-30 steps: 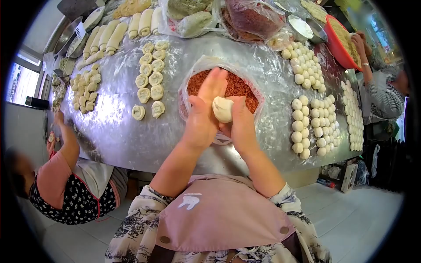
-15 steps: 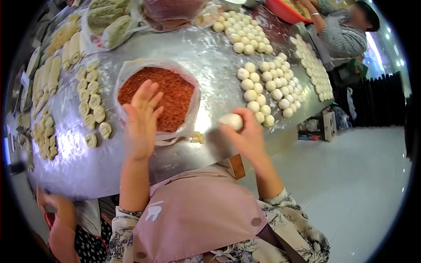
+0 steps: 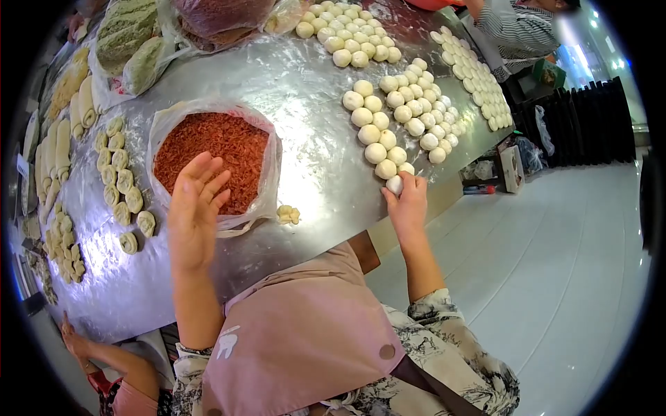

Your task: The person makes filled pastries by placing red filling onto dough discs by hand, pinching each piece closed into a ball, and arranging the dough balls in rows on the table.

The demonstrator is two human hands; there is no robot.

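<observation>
Between the thumb and fingers of my right hand point(image 3: 409, 211) is a white dough ball point(image 3: 395, 184), at the near end of a double row of dough balls point(image 3: 375, 152). It seems to touch the last ball of that row; whether it rests on the table is hard to see. My left hand point(image 3: 193, 222) is raised with fingers spread and holds nothing. Behind it stands a clear plastic bag point(image 3: 272, 166) with its mouth rolled open, full of reddish shredded filling point(image 3: 232, 142). A small heap of dough scraps point(image 3: 288, 214) lies right of the bag.
More dough balls point(image 3: 423, 104) and flattened rounds point(image 3: 472, 76) cover the right of the metal table point(image 3: 312, 111). Coiled dough pieces point(image 3: 124, 182), dough rolls point(image 3: 62, 149) and bagged green dough point(image 3: 125, 38) lie left. Other people stand at the far right and lower left.
My right hand has carried the dough ball rightward to the near end of the row. My left hand stays open beside the filling. The whole view has shifted a little.
</observation>
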